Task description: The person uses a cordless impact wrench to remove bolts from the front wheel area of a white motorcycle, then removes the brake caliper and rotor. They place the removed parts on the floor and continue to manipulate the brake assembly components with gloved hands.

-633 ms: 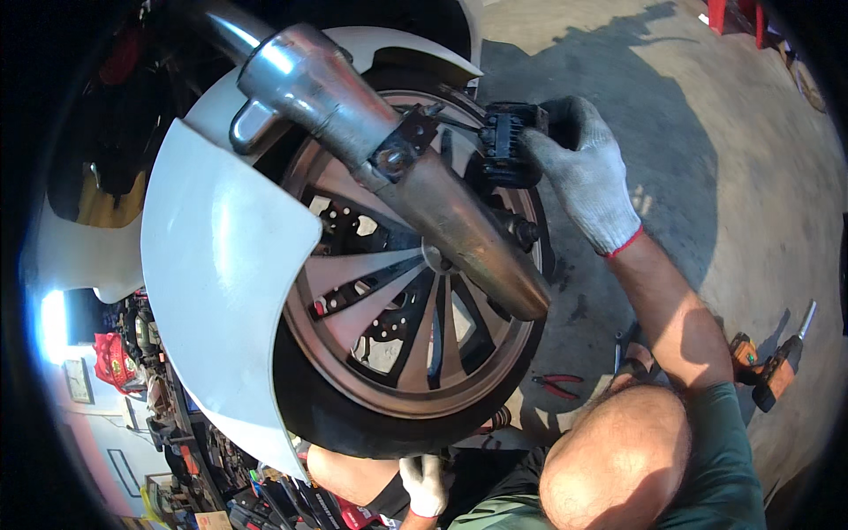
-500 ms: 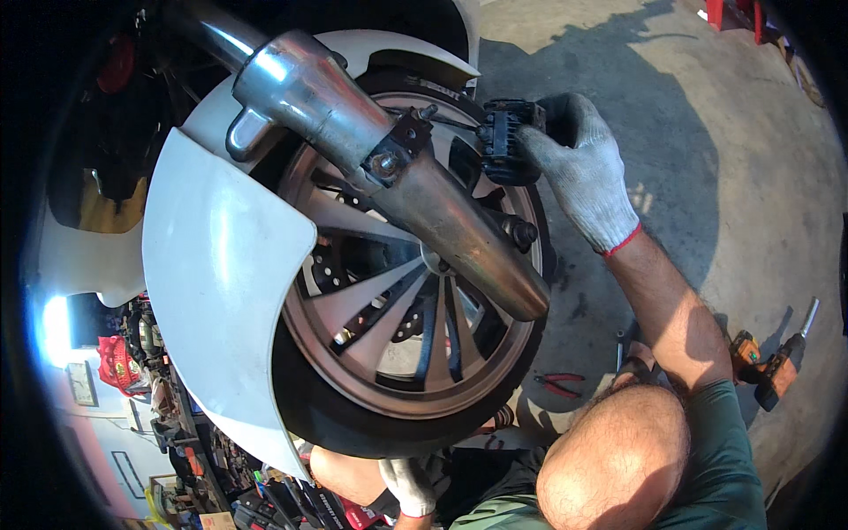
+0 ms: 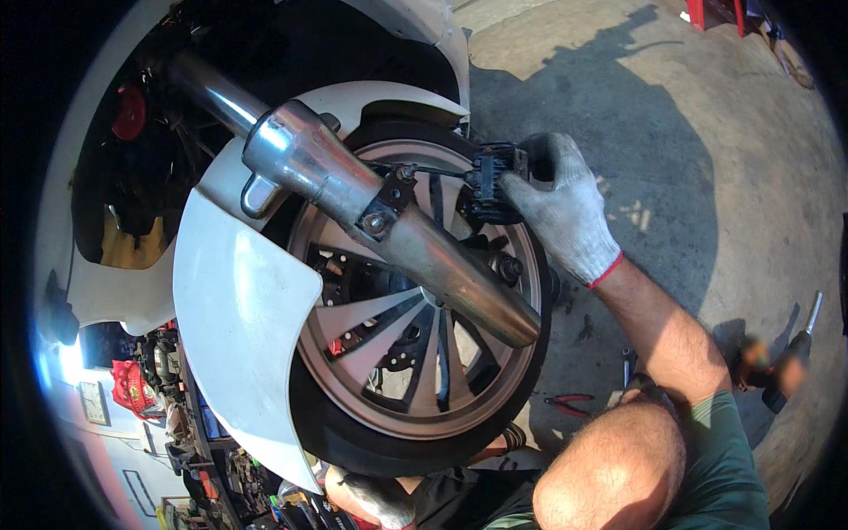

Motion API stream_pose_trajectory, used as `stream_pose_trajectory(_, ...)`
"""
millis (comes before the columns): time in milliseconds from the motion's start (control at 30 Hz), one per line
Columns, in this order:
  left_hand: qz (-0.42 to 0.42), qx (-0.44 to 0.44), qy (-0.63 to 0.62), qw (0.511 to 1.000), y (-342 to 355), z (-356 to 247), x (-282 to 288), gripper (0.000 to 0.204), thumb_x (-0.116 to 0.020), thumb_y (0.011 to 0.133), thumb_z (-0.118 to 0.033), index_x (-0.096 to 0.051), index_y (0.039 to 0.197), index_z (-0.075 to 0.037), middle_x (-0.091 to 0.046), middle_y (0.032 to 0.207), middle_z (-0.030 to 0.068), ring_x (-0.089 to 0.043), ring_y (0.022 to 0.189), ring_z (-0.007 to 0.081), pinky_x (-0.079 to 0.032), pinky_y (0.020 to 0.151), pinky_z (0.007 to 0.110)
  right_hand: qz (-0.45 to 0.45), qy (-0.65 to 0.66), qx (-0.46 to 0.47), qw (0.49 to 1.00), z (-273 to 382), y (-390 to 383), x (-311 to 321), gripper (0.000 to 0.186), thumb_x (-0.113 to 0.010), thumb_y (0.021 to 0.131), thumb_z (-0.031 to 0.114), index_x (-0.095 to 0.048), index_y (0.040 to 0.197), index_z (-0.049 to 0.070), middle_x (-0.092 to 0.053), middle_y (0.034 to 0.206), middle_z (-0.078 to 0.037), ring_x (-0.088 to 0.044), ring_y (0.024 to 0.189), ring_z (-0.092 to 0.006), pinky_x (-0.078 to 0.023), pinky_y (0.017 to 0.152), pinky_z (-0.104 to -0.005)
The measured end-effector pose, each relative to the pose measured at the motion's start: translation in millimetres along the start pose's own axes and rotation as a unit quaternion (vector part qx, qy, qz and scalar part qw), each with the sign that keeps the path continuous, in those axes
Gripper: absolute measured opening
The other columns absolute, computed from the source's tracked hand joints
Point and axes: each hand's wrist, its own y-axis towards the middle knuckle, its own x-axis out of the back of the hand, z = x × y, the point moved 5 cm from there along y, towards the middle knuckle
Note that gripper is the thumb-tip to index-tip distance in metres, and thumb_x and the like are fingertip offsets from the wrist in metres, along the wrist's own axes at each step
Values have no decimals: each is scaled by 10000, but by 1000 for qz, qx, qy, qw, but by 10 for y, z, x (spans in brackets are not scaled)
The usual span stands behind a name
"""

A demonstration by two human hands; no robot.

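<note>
My right hand (image 3: 565,199), in a white knit glove with a red cuff, grips a black finned brake caliper (image 3: 496,183) at the wheel's upper right rim. A thin dark line runs from the caliper toward the metal fork leg (image 3: 446,269), which crosses the front wheel (image 3: 424,389) diagonally. On that leg, a dark bracket (image 3: 385,210) with bolts shows bare. My left hand (image 3: 389,505), also gloved, is low beside my leg, below the tire; its fingers are not clear. A white fender (image 3: 243,291) covers the wheel's left side.
On the concrete floor at right lie red-handled pliers (image 3: 568,405), a metal tool (image 3: 626,364) and a power drill (image 3: 786,371). A cluttered shelf with tools (image 3: 208,459) stands at lower left. A red stool (image 3: 698,13) shows at the top right.
The view has shifted slightly. The wheel's spokes sit at a different angle. My right hand still holds the caliper near the rim; my left hand appears lower in the picture.
</note>
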Motion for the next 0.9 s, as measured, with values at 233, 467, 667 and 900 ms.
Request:
stream_pose_trajectory(233,-43,119,-95,987,-82,-30,-268,645,-466,1069,-444,-399,1517,15,-494,1501,188,-530,1337,252,-408,1164,401,-23,-3,28,999,-69,7,-67,438,-772,830,294,-641,1092,-32,-619,1094,-234,-642,1024,-391,-532,895,-478)
stream_pose_trajectory(467,71,25,50,996,-170,-432,-666,580,-593,979,-419,-517,1322,43,-581,1289,185,-577,1154,261,-446,1010,386,-9,24,19,999,-48,18,-81,441,-759,830,306,-644,1085,-34,-620,1091,-244,-634,1029,-406,-518,900,-488)
stream_pose_trajectory(667,75,-29,408,910,-301,-1022,-1346,479,-663,915,-414,-658,1038,49,-695,959,166,-665,858,259,-503,769,373,-1,1,6,1000,-56,108,-1,485,-743,843,343,-640,1119,-44,-620,1126,-260,-629,1068,-418,-508,936,-495)
stream_pose_trajectory(900,88,-65,395,912,-267,-802,-1098,534,-670,874,-468,-735,943,57,-751,785,170,-704,699,277,-521,636,409,74,-6,-29,997,-128,85,-214,594,-719,905,416,-608,1251,-54,-610,1247,-272,-614,1183,-406,-487,1047,-476)
